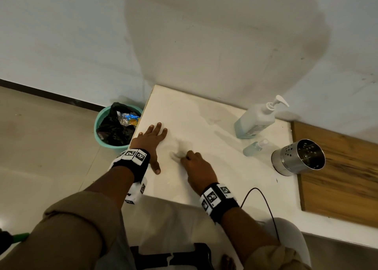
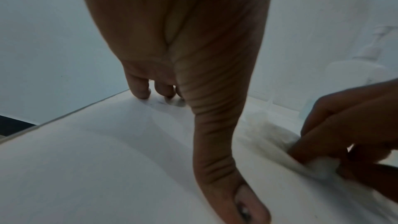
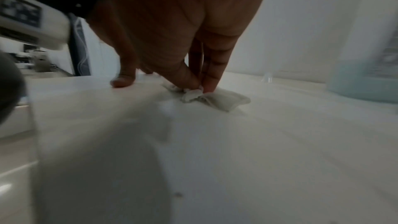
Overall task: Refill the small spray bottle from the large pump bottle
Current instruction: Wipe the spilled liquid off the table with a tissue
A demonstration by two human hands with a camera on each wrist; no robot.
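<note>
The large pump bottle (image 1: 255,119) with pale blue liquid and a white pump stands at the back right of the white table (image 1: 204,110). Just in front of it stands the small spray bottle (image 1: 254,147), clear with blue liquid. My left hand (image 1: 152,142) lies flat on the table near its left edge, fingers spread. My right hand (image 1: 194,163) pinches a small crumpled white tissue (image 3: 215,99) against the table top, well left of both bottles. In the right wrist view the pump bottle (image 3: 366,77) shows blurred at the right.
A perforated steel holder (image 1: 299,157) stands at the table's right edge beside a wooden board (image 1: 337,177). A teal bin (image 1: 114,126) lined with a black bag sits on the floor left of the table. A black cable (image 1: 263,200) hangs over the front edge.
</note>
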